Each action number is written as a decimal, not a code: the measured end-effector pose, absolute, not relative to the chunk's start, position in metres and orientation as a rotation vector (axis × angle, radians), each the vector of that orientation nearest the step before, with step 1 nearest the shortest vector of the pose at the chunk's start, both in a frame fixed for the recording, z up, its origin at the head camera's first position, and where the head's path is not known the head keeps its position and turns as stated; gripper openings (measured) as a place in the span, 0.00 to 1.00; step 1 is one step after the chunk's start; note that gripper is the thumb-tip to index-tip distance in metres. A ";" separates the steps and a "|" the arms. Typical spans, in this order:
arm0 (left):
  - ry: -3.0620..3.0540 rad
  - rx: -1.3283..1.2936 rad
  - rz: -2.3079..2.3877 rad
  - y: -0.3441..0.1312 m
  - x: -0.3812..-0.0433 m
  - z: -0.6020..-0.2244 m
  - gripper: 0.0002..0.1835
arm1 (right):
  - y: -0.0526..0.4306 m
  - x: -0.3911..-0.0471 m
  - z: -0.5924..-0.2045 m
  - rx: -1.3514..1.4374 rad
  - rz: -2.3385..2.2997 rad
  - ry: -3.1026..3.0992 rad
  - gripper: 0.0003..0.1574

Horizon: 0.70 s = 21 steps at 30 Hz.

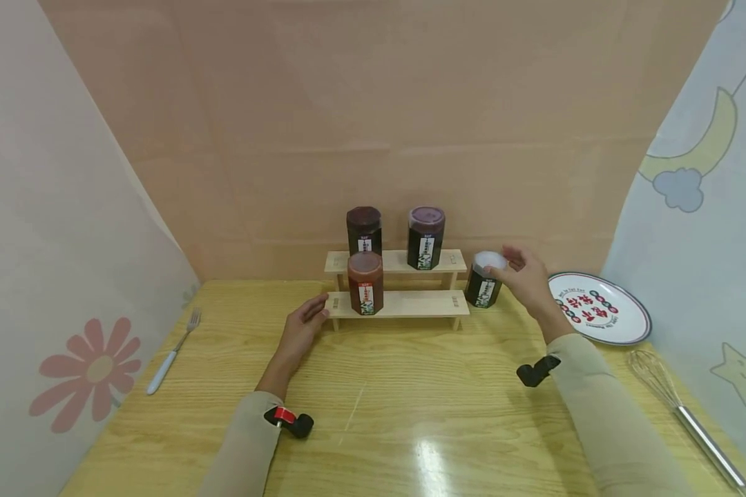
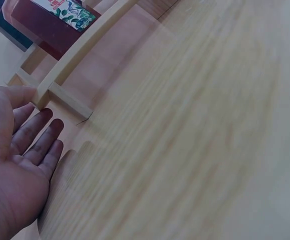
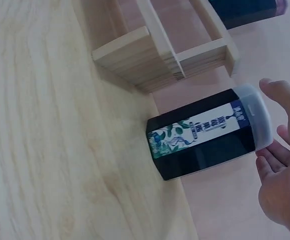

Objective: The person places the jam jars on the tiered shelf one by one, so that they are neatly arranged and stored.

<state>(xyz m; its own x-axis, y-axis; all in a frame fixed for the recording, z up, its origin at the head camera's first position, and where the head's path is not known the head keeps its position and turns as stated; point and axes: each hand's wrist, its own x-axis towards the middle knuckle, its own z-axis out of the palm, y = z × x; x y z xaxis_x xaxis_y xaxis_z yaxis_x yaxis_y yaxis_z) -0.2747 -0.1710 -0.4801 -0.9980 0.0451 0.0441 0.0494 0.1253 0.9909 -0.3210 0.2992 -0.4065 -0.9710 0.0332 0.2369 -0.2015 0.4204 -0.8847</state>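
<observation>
My left hand point(image 1: 301, 326) is at the left end of the lower step of a small wooden two-step rack point(image 1: 419, 304). In the left wrist view its thumb lies right at the plank's end, with the other fingers loosely extended below. A dark jar point(image 1: 483, 290) with a whitish lid stands upright on the table by the rack's right end. My right hand point(image 1: 528, 279) is at that lid, thumb on one side and loosely bent fingers on the other. On the rack are a reddish jar point(image 1: 365, 283) on the lower step, and a dark jar point(image 1: 364, 231) and a purple-lidded jar point(image 1: 426, 238) on the upper.
A white oval plate point(image 1: 628, 314) with red lettering lies on the right, behind a wire whisk point(image 1: 684, 414). On the left side of the table point(image 1: 373, 414) is a fork point(image 1: 173, 355) with a pale handle. A brown sheet point(image 1: 373, 124) covers the wall behind.
</observation>
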 end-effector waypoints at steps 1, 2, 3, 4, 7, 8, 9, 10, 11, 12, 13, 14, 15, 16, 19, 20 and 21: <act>-2.352 -0.100 -2.072 -0.171 -0.275 -0.480 0.24 | 0.299 -0.322 -0.409 0.151 1.582 -2.462 0.52; -2.350 -0.103 -2.071 -0.171 -0.275 -0.480 0.24 | 0.299 -0.324 -0.411 0.153 1.596 -2.462 0.53; -2.346 -0.102 -2.071 -0.171 -0.275 -0.480 0.24 | 0.300 -0.325 -0.414 0.152 1.608 -2.462 0.54; -2.345 -0.102 -2.071 -0.171 -0.275 -0.480 0.24 | 0.299 -0.326 -0.416 0.151 1.618 -2.459 0.55; -2.349 -0.104 -2.063 -0.170 -0.276 -0.480 0.24 | 0.298 -0.329 -0.422 0.148 1.626 -2.453 0.55; -2.349 -0.101 -2.062 -0.170 -0.276 -0.480 0.24 | 0.298 -0.329 -0.424 0.139 1.623 -2.452 0.55; -2.348 -0.104 -2.059 -0.170 -0.276 -0.480 0.24 | 0.297 -0.329 -0.426 0.130 1.614 -2.452 0.54; -2.347 -0.107 -2.058 -0.170 -0.276 -0.480 0.24 | 0.296 -0.329 -0.427 0.118 1.608 -2.451 0.54; -2.348 -0.113 -2.054 -0.170 -0.277 -0.480 0.24 | 0.295 -0.328 -0.428 0.108 1.602 -2.454 0.53; -2.350 -0.116 -2.050 -0.170 -0.277 -0.480 0.24 | 0.294 -0.327 -0.429 0.097 1.600 -2.453 0.53; -2.350 -0.120 -2.046 -0.170 -0.277 -0.480 0.25 | 0.294 -0.327 -0.430 0.088 1.600 -2.451 0.52; -2.349 -0.124 -2.042 -0.170 -0.278 -0.481 0.25 | 0.293 -0.326 -0.430 0.080 1.605 -2.449 0.52; -2.349 -0.126 -2.039 -0.170 -0.278 -0.481 0.25 | 0.292 -0.325 -0.430 0.076 1.610 -2.447 0.52; -2.352 -0.120 -2.037 -0.171 -0.278 -0.481 0.25 | 0.291 -0.325 -0.430 0.073 1.619 -2.445 0.52; -2.346 -0.124 -2.048 -0.171 -0.277 -0.482 0.25 | 0.287 -0.321 -0.426 0.041 1.641 -2.448 0.52; -2.342 -0.124 -2.057 -0.171 -0.277 -0.483 0.25 | 0.285 -0.317 -0.422 0.028 1.647 -2.450 0.52; -2.338 -0.123 -2.065 -0.171 -0.276 -0.482 0.25 | 0.284 -0.317 -0.423 0.015 1.652 -2.444 0.52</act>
<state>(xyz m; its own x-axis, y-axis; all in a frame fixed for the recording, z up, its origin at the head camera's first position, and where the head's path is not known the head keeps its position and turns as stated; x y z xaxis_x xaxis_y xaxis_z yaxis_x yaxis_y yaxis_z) -0.2765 -0.1714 -0.4824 -0.9967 0.0456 0.0669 0.0720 0.1219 0.9899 -0.3168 0.2836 -0.4227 -0.9816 0.0985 0.1637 -0.1152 0.3784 -0.9185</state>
